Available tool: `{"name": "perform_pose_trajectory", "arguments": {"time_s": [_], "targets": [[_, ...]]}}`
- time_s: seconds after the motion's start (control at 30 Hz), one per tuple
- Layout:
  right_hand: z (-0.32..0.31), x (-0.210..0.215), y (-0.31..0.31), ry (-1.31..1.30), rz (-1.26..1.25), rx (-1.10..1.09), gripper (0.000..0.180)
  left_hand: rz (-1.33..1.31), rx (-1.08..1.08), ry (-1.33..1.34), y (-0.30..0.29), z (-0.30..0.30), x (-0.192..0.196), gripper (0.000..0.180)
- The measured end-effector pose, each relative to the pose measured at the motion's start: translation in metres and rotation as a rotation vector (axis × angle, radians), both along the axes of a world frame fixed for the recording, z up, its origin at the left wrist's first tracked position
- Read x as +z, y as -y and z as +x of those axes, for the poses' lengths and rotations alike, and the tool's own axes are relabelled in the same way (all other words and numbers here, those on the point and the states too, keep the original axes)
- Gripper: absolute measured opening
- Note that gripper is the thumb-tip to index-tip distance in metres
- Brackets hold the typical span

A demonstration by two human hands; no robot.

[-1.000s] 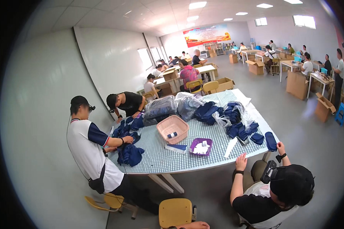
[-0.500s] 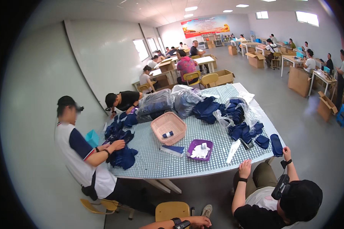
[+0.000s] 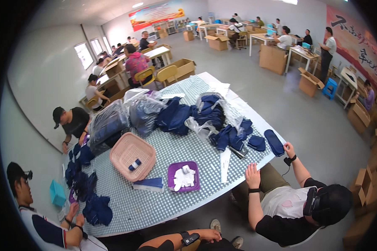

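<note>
The big checked table (image 3: 155,207) spreads out just beyond the left hand (image 3: 209,235). The purple tray (image 3: 171,185) sits near its near edge, a bit left of that hand. I cannot tell if the hand is open or closed. The right hand is out of sight.

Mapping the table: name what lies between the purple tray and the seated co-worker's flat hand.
Head view: a long white paper strip on the checked tablecloth lies between the purple tray and the co-worker's hand.
</note>
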State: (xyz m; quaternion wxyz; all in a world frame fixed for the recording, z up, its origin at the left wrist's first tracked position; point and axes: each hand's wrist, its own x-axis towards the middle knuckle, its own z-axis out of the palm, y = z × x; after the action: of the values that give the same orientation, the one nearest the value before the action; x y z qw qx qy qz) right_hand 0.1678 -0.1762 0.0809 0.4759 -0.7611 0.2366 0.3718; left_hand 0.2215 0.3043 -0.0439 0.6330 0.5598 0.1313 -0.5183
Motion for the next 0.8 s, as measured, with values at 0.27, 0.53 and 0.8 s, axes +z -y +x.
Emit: {"name": "perform_pose_trajectory", "arguments": {"time_s": [0.27,0.53,0.8], "targets": [[0.008,0.007,-0.042,0.218,-0.035,0.021,0.032,0.043,-0.076,0.185,-0.018,0.021,-0.006,0.037],[0.031,-0.029,-0.060,0.284,0.287,-0.033,0.026,0.142,0.063,0.150,-0.044,-0.017,0.025,0.036],[0.078,-0.056,-0.102,0.255,0.418,0.143,0.023,0.238,0.443,-0.016,-0.077,-0.092,0.020,0.035]]}}
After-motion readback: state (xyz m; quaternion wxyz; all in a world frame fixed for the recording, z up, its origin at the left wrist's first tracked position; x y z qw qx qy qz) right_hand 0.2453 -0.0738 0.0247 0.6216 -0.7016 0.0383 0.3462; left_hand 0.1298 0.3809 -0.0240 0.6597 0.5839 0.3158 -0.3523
